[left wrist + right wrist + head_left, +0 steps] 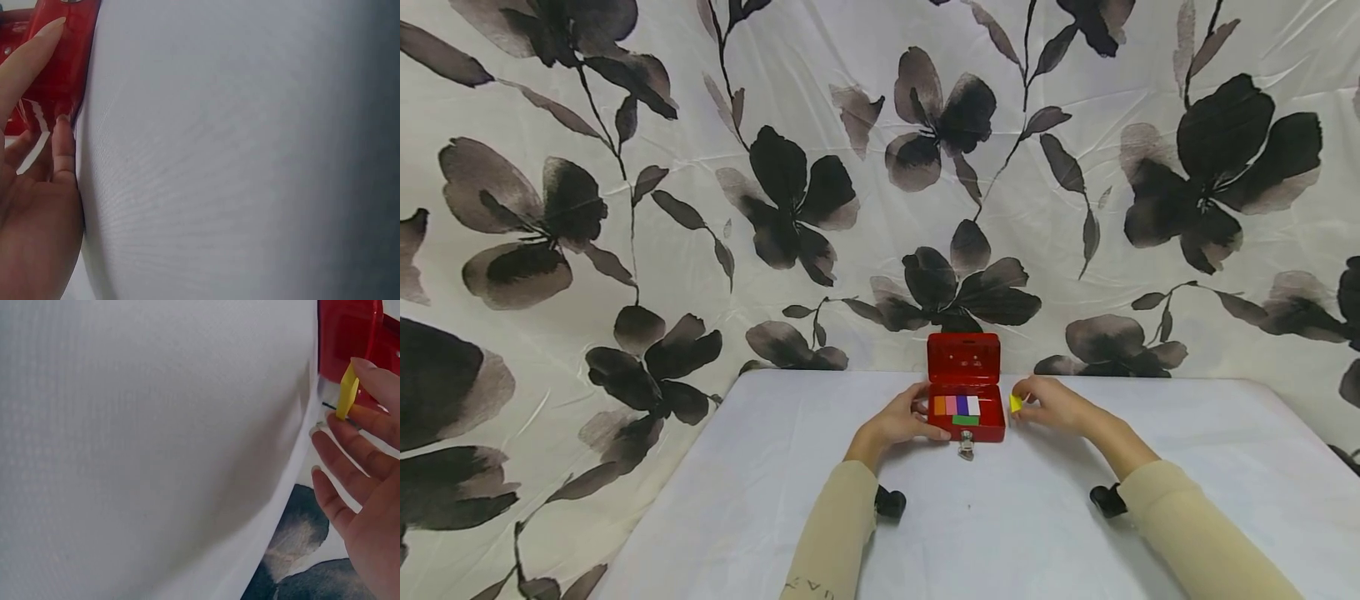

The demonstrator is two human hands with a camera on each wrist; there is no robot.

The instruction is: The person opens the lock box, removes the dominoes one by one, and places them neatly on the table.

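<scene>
A small red cash box (pixel 996 432) stands on the table with its lid (pixel 964 352) raised. In it lie an orange block (pixel 940 406), a pink block (pixel 951 405), a purple block (pixel 962 405) and a white block (pixel 973 406) side by side, with a green block (pixel 966 421) in front. My left hand (pixel 897 421) holds the box's left front corner, thumb (pixel 37 59) on the front and fingers along the side. Just right of the box, my right hand (pixel 1056 406) pinches a yellow block (pixel 347 392) between thumb and fingertips.
Keys (pixel 966 447) hang from the lock at the box's front. A white cloth covers the table (pixel 970 542); its far edge runs close behind the box. Beyond hangs a floral curtain (pixel 865 208). A black wrist camera (pixel 891 504) sits on each forearm.
</scene>
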